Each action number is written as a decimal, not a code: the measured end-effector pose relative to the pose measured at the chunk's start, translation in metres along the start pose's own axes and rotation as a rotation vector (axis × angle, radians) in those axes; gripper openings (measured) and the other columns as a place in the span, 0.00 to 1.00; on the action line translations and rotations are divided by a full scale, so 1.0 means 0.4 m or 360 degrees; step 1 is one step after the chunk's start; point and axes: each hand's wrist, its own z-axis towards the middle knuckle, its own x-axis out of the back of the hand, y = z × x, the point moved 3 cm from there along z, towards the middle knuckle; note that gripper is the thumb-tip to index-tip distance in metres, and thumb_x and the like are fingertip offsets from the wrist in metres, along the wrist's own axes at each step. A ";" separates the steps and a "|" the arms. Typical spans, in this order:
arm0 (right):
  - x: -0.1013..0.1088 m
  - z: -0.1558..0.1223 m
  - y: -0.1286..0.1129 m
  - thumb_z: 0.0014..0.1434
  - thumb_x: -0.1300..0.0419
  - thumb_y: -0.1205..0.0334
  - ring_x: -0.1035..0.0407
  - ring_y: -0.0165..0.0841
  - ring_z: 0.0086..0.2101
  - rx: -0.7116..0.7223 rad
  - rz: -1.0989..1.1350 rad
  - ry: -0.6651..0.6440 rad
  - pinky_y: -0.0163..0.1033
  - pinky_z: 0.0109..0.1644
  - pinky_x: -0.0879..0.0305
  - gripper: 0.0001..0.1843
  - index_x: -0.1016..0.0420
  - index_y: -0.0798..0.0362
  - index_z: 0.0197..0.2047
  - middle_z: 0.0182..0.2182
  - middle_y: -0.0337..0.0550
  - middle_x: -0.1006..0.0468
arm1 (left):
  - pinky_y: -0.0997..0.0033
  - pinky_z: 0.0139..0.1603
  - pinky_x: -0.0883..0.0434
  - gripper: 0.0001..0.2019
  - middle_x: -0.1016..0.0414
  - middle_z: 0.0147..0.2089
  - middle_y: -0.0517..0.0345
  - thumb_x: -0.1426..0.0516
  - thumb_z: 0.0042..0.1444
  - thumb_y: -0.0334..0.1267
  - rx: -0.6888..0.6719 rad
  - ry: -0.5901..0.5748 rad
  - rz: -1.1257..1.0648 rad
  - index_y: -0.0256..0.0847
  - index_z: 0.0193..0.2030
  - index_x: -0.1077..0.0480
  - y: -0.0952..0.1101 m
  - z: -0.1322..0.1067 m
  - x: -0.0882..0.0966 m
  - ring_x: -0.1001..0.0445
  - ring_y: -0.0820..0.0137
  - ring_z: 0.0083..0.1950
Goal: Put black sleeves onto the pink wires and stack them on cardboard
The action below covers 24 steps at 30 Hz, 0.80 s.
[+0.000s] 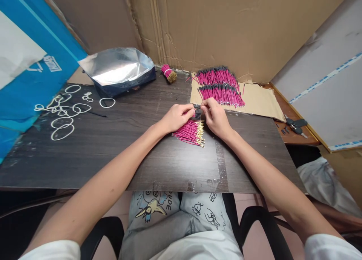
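My left hand [181, 116] lies over the upper left of a loose stack of pink wires [186, 132], its thumb and fingers pressed together. These wires carry gold-coloured metal ends on their right side. Just right of it, my right hand [214, 114] is closed in a pinch, its fingertips close to the left thumb. Small black sleeves [197, 116] show between the hands, above the gold ends. Whatever is in either hand is too small and too covered to name.
Two rows of pink wires with black ends [220, 87] lie on a cardboard sheet [263, 97]. A banded wire bundle [169, 74] and a silver-lined bag [121, 69] stand behind. White rubber bands [63, 116] lie left. Black-handled pliers [295, 125] and another person's leg [329, 179] are right.
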 end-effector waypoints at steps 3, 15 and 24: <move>-0.005 -0.003 -0.005 0.70 0.47 0.64 0.33 0.33 0.36 -0.0105 0.0310 0.0010 0.40 0.39 0.36 0.02 0.34 0.49 0.43 0.37 0.41 0.29 | 0.70 0.34 0.45 0.16 0.42 0.25 0.65 0.49 0.66 0.39 -0.0034 -0.0010 -0.0013 0.40 0.26 0.40 0.002 -0.002 0.001 0.45 0.74 0.28; -0.006 0.008 0.020 0.59 0.33 0.47 0.31 0.29 0.29 -0.0579 0.1157 -0.0103 0.37 0.31 0.31 0.15 0.24 0.50 0.40 0.33 0.39 0.24 | 0.70 0.33 0.45 0.15 0.41 0.25 0.65 0.49 0.67 0.39 -0.0071 -0.0039 0.0035 0.40 0.28 0.37 0.003 -0.002 0.003 0.43 0.73 0.27; -0.013 0.005 0.026 0.54 0.29 0.42 0.32 0.29 0.30 -0.0723 0.1229 -0.0190 0.35 0.28 0.31 0.21 0.24 0.50 0.39 0.32 0.39 0.25 | 0.70 0.34 0.44 0.14 0.40 0.26 0.65 0.50 0.68 0.41 -0.0078 -0.0100 0.0013 0.40 0.29 0.36 0.004 -0.005 0.005 0.42 0.73 0.28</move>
